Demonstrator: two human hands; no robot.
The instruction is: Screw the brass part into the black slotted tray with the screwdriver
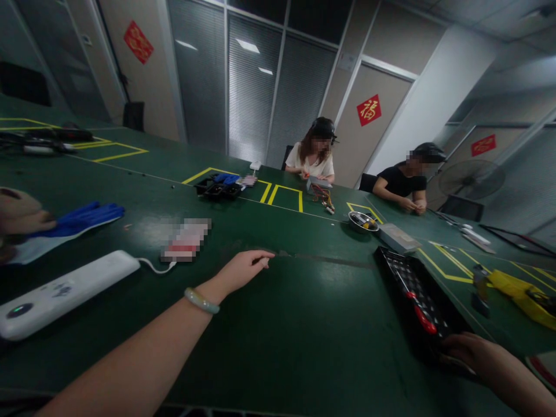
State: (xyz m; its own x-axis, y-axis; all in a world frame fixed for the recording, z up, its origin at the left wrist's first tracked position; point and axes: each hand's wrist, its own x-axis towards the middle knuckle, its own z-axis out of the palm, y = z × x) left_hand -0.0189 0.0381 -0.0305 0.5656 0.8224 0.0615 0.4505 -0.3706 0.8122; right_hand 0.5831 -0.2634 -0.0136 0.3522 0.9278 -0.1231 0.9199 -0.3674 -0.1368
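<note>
My left hand (244, 271), with a pale green bangle (202, 300) on its wrist, is just over the green table left of centre. Its thumb and fingers are pressed together; whatever they may hold is too small to make out. A faint dark strip (330, 260) runs along the tabletop from near the fingertips. At the right, my right hand (471, 354) grips the near end of a long black tray (391, 289), its fingers partly hidden at the rim. Inside the tray lie a red-handled tool (423, 319) and a dark gridded piece (414, 281).
A white power bank (73, 289) is cabled to a blurred phone (186, 238); blue gloves (82, 220) lie behind it. Farther off are black bins (217, 188), a metal bowl (364, 222), a grey box (398, 238) and a yellow item (525, 295). Two people sit across the table.
</note>
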